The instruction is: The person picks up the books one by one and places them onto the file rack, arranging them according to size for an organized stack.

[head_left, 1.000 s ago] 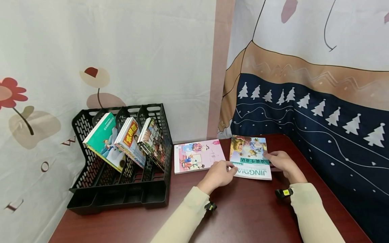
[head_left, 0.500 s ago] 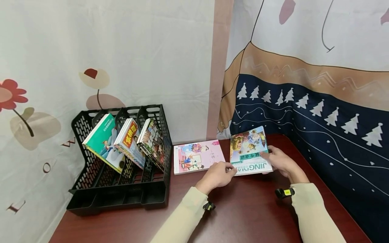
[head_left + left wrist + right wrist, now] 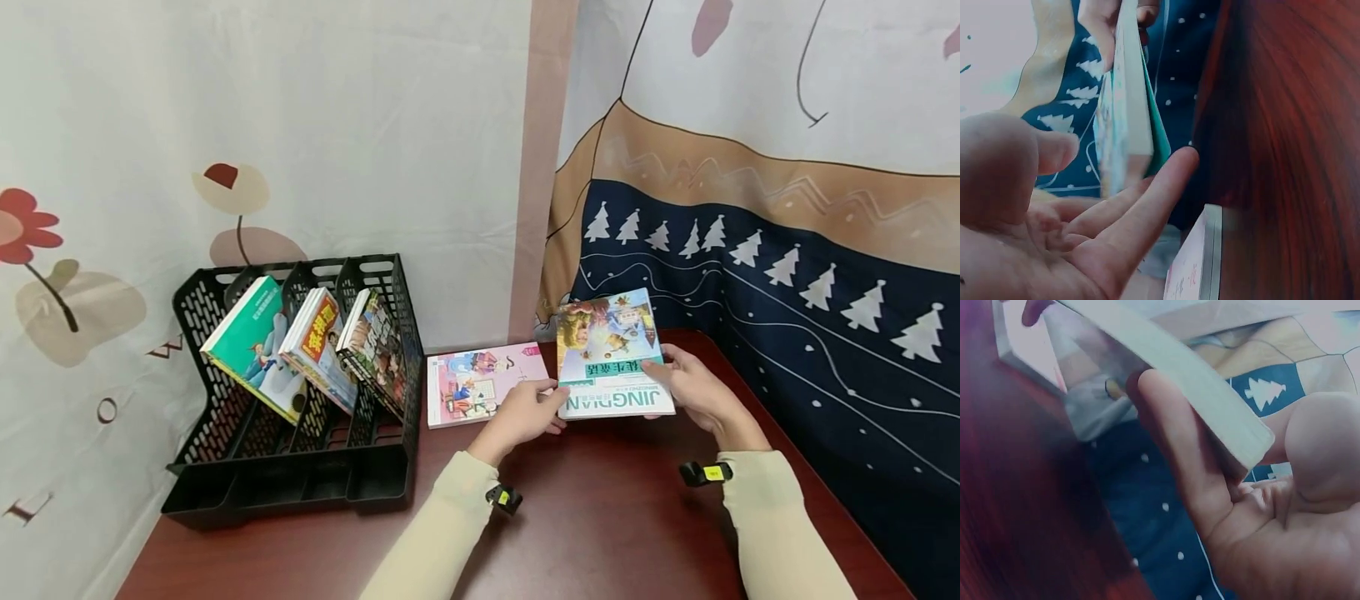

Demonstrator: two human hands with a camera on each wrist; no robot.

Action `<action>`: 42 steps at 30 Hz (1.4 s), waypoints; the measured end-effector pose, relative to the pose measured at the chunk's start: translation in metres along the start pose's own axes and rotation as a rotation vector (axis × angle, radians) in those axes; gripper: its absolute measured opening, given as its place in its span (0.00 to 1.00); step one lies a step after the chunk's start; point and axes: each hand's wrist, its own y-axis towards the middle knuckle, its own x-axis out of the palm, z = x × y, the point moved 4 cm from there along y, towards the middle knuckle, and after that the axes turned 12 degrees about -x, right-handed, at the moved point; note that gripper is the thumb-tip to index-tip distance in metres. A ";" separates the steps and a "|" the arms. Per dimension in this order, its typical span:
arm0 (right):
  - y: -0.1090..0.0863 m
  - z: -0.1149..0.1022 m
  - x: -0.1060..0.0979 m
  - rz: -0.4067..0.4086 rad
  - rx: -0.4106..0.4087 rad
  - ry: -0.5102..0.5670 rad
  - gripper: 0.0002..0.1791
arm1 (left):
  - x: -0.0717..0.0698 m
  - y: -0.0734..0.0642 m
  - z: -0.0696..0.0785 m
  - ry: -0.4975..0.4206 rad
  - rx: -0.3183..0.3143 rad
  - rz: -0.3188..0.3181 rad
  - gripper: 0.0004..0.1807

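Note:
A paperback storybook (image 3: 609, 337) with a colourful picture above a pale title band is raised off the table, its far edge tilted up. My right hand (image 3: 699, 390) grips its right edge, thumb on the cover and fingers beneath, as the right wrist view shows along the page block (image 3: 1210, 403). At the near left corner is my left hand (image 3: 525, 414); in the left wrist view its thumb stands apart from the book and its fingers (image 3: 1160, 200) reach out straight beside the lower edge. A pink book (image 3: 480, 387) lies flat just left, partly covered by the left hand.
On the left stands a black slotted organizer (image 3: 288, 492). Leaning in its compartments are a green book (image 3: 251, 342), white-spined books (image 3: 318, 350) and dark-covered books (image 3: 378, 350). Printed curtains (image 3: 750, 283) border the reddish-brown table (image 3: 600, 517) behind and at right.
The storybook has been lifted from the table by my right hand, tilted up and drawn slightly left. My left hand has shifted a little left, its fingers now at the book's corner.

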 end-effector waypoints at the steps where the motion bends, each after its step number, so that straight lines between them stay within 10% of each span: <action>1: 0.001 -0.001 0.002 -0.010 -0.007 0.021 0.39 | -0.002 0.002 -0.001 -0.066 -0.003 -0.022 0.34; 13: 0.021 0.003 0.058 -0.120 0.017 0.183 0.35 | -0.044 -0.002 -0.004 -0.318 -0.037 -0.008 0.29; 23: 0.035 -0.020 0.069 -0.049 -0.036 0.159 0.35 | -0.084 -0.017 0.001 -0.241 0.040 0.016 0.17; 36: 0.064 -0.020 0.093 0.096 0.021 0.153 0.32 | -0.102 -0.042 0.002 0.089 -0.052 0.044 0.24; 42: 0.064 -0.026 0.101 0.038 -0.043 0.230 0.27 | -0.113 -0.040 -0.004 -0.044 -0.041 -0.007 0.26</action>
